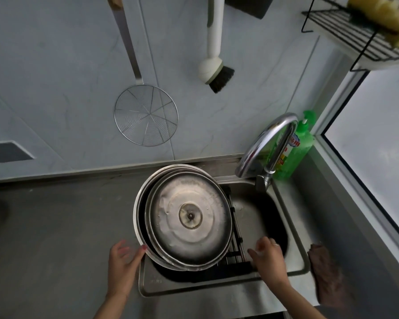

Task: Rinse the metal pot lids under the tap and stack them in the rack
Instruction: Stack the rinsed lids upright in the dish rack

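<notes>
A stack of round metal pot lids [189, 217] lies underside up on a dark rack [236, 240] across the left half of the steel sink [293, 268]. The top lid is wet, with a small knob fitting at its centre. A larger lid's rim [137, 210] shows behind it on the left. My left hand [124, 261] is open, its fingertips touching the lower left rim of the stack. My right hand [267, 254] hovers over the sink to the right of the lids, fingers loose, holding nothing. The curved tap [270, 143] stands behind the basin; no water shows.
A green dish soap bottle [295, 150] stands behind the tap. A brown cloth [327, 272] lies on the sink's right edge. On the wall hang a wire skimmer [146, 115] and a white brush [214, 72]. A black wire shelf [355, 35] is at the top right. Grey counter [55, 226] stretches left.
</notes>
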